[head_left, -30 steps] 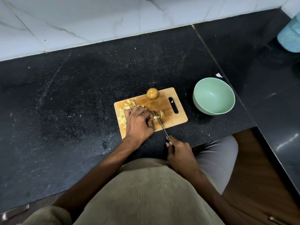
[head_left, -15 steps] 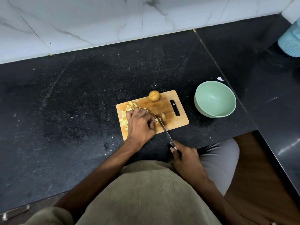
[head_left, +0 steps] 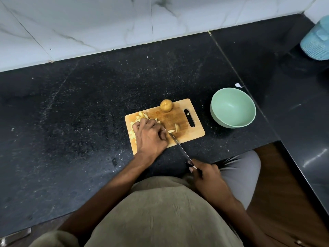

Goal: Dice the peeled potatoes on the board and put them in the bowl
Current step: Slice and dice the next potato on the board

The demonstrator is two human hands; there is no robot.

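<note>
Wooden board (head_left: 179,120): lies on the black speckled surface (head_left: 80,113), its handle slot toward the bowl.
Left hand (head_left: 150,135): rests palm down on the left half of the board, over the cut pieces.
Left fingers (head_left: 161,130): curled in close, tips pressing down beside the blade; what they pin is mostly hidden, probably a potato piece.
Right hand (head_left: 206,177): off the board, near the front edge of the surface, wrapped around the knife handle.
Right fingers (head_left: 193,168): closed tight on the handle, nails showing toward the blade.
Knife (head_left: 179,147): thin blade runs from the right hand up and left, its tip on the board just beside the left fingertips.
Diced potato (head_left: 140,116): pale cubes heaped at the board's far left corner and along its left edge, partly under the left hand.
Loose slices (head_left: 175,128): two pale pieces mid-board, just past the knife tip.
Whole potato (head_left: 166,105): sits at the board's far edge, apart from the hands.
Green bowl (head_left: 233,107): on the surface right of the board, nothing visible inside.
</note>
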